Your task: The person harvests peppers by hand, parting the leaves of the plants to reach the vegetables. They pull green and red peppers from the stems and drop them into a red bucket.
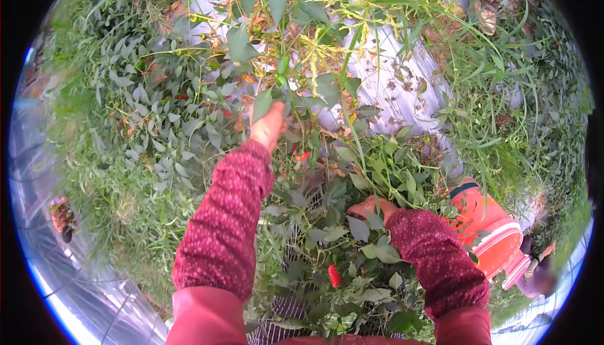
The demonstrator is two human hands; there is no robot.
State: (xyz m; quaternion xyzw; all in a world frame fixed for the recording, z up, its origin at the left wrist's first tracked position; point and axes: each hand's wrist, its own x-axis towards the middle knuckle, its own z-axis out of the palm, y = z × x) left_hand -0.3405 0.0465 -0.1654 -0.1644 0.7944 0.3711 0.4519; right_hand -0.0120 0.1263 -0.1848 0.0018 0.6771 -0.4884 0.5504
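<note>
My left hand (269, 126) reaches forward into the pepper plants (189, 122), its fingers curled in and partly covered by a broad leaf (262, 104). What they close on is hidden. A green pepper (283, 64) hangs just beyond it, and a small red pepper (303, 156) shows below and to its right. Lower and to the right, my right hand (375, 207) lies among dense pepper leaves (393, 172); foliage covers most of its fingers. Closer to my body, a bright red pepper (334, 276) hangs among the leaves.
An orange-red bucket (481, 219) leans right of my right arm. Another person (536, 279) is partly visible beyond it, at the lower right edge. Pale plastic sheeting (402, 74) covers the ground ahead, with dry leaves on it. Tall grass (497, 93) grows along the right.
</note>
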